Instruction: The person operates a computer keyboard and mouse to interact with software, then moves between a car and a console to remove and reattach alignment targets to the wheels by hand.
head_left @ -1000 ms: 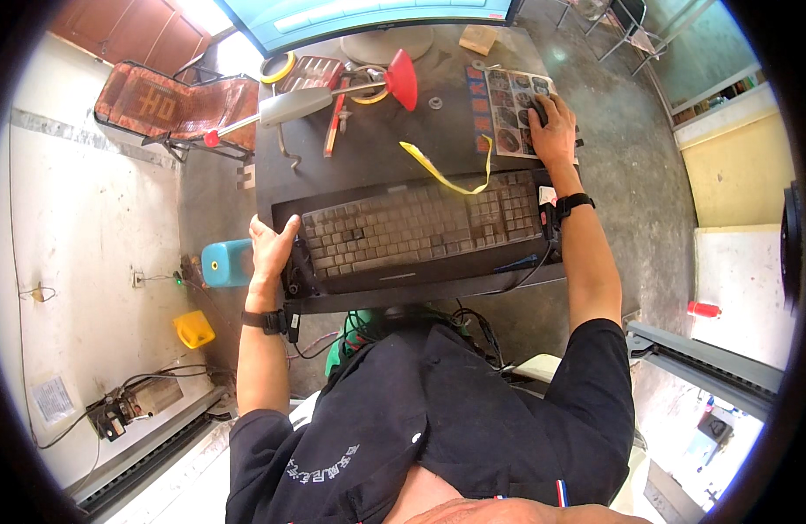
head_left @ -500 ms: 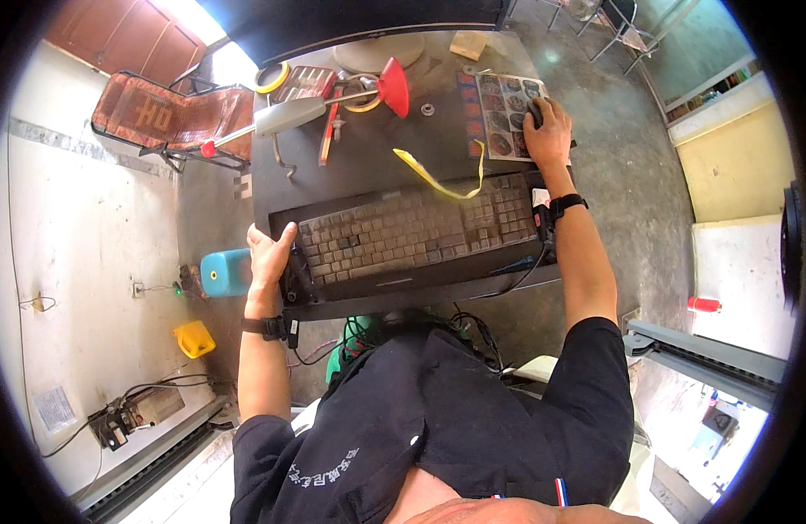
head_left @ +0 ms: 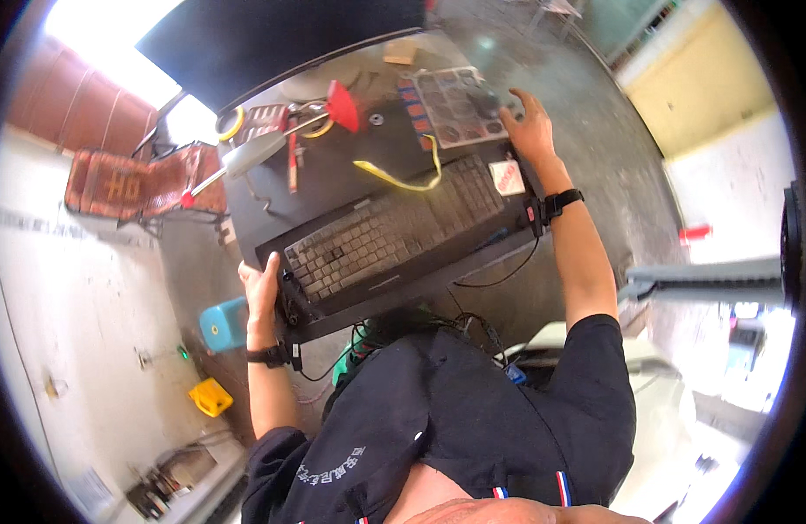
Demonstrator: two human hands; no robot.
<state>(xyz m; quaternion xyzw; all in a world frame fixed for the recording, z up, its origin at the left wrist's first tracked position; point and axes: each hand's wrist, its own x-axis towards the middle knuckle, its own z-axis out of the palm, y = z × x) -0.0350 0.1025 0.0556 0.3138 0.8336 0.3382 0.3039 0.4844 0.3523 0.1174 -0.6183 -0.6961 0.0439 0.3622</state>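
My left hand (head_left: pixel 261 286) is at the left edge of the black desk (head_left: pixel 320 179), beside the keyboard. Its thumb points up, apart from the other fingers, which are partly hidden. My right hand (head_left: pixel 532 131) is raised by the desk's right edge, fingers spread and holding nothing. To its left a dark, blurred computer mouse (head_left: pixel 484 103) lies on a flat sheet with round pictures (head_left: pixel 439 131). A dusty black keyboard (head_left: pixel 377 240) rests in the desk's recessed front part. Above it curls a yellow strip (head_left: pixel 403 183).
A black monitor (head_left: pixel 280 44) stands at the back. A grey-handled tool with a red end (head_left: pixel 254 155), a yellow tape roll (head_left: pixel 231 124) and a small wooden block (head_left: pixel 400 54) are on the desk. A red-and-white packet (head_left: pixel 507 178) lies right of the keyboard. A folding chair (head_left: pixel 123 183) stands left.
My right hand has come off the mouse and its fingers have spread. The whole view has turned and shifted, so the desk appears farther left. My left hand stays at the desk's left edge.
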